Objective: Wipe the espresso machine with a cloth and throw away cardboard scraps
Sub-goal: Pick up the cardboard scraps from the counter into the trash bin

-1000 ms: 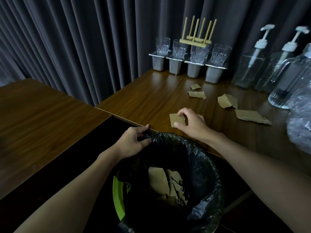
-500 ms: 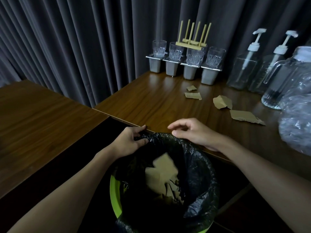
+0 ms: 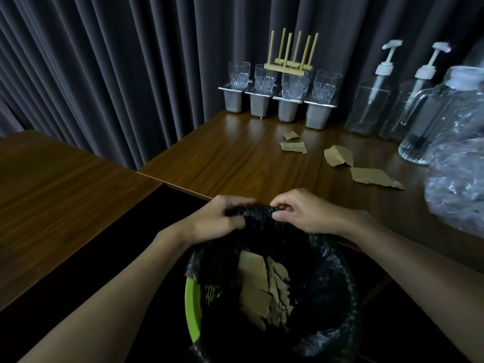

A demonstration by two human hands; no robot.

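Left hand and right hand — side by side — pinch crinkled black bin liner; torn cardboard scraps inside.

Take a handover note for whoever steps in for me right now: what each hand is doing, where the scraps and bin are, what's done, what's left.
Left hand: grips the far rim of the black plastic bin liner.
Right hand: pinches the same rim right beside it.
Things: torn brown cardboard scraps lie inside the lined green plastic bin. Four more cardboard scraps lie on the brown wooden table.
Done: some scraps are binned.
Left: bin the four on the table, then wipe the espresso machine. Neither the machine nor a cloth is in view.
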